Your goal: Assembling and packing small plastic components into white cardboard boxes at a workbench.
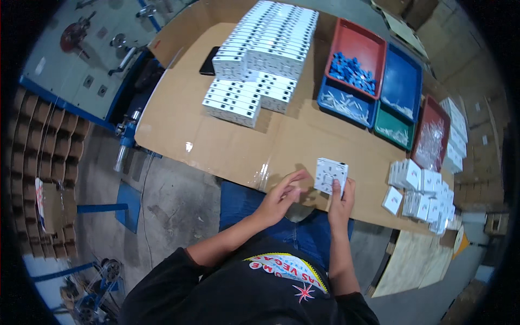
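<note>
A small flat white box (330, 174) with dark print is held upright in my right hand (341, 205), thumb on its near face. Just left of it, my left hand (281, 199) hovers over the table's front edge, fingers apart and nothing in them. Farther off on the cardboard-covered table (200, 138) stands a large block of stacked white boxes (265, 40), with lower rows (233, 103) in front. To my right are several groups of small white boxes (417, 189), one box (392, 200) lying apart from them.
At the back right, a red tray (374, 38) holds blue pieces. Blue trays (401, 76), a green tray (398, 142) and a dark red tray (433, 111) hold small clear or white parts. A black phone (209, 61) lies beside the stack. Machinery (81, 65) stands at the left.
</note>
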`<state>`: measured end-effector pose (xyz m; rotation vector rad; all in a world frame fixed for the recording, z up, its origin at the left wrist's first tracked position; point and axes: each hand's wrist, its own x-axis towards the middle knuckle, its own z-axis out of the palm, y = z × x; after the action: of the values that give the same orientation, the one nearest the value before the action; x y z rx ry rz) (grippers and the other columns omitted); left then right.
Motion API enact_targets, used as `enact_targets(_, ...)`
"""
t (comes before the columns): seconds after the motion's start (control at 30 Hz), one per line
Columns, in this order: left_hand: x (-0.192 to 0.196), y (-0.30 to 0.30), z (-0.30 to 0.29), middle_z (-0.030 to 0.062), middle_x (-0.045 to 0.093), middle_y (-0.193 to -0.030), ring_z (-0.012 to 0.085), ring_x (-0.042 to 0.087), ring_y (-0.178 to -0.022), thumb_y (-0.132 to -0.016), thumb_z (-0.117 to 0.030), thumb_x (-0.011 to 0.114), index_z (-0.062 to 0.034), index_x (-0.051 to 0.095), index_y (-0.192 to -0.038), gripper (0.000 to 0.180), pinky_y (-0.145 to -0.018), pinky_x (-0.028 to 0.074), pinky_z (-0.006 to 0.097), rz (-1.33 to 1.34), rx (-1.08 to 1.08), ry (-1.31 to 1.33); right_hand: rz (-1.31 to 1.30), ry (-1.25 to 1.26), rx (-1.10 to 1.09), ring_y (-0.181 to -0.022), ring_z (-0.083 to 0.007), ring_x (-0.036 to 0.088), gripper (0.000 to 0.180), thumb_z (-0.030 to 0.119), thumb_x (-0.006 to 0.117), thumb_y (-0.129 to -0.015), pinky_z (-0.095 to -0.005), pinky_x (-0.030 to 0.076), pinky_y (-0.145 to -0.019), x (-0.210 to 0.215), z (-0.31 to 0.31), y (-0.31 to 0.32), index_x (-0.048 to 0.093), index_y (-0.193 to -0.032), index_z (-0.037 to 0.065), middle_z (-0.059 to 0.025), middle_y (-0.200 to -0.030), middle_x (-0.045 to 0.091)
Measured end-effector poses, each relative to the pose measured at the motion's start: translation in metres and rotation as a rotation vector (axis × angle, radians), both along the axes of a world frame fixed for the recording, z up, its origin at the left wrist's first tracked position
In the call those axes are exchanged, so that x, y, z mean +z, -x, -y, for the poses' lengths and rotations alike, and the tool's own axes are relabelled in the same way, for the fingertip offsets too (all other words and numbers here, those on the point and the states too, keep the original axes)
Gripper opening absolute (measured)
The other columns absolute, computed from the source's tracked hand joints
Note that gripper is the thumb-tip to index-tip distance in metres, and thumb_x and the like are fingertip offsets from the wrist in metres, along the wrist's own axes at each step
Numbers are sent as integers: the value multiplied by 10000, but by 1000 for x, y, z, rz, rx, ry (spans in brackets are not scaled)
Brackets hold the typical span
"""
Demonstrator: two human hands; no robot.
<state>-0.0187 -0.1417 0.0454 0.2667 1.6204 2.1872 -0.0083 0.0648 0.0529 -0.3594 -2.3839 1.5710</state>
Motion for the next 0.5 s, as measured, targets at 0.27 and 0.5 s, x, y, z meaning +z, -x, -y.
enact_targets(0.27,-28,-37,111,56,732,-982,103,661,-904,-1067,-174,585,-8,675,-1222,244,-816,519,265,-102,388,404,-85,454,48,-1094,-146,655,350,54,649,-1023,-296,509,-933,9,20,80,531,-1339,-36,-110,-1181,694)
enact_targets(0.5,-86,-60,129,-2,650,-743,70,568,-677,-1041,-171,631,-26,704,-1035,163,-610,451,264,6,622,578,-215,276,408,-968,-142,678,319,78,756,-950,-292,540,-842,33,113,186,625,-1217,-38,-83,-1091,715)
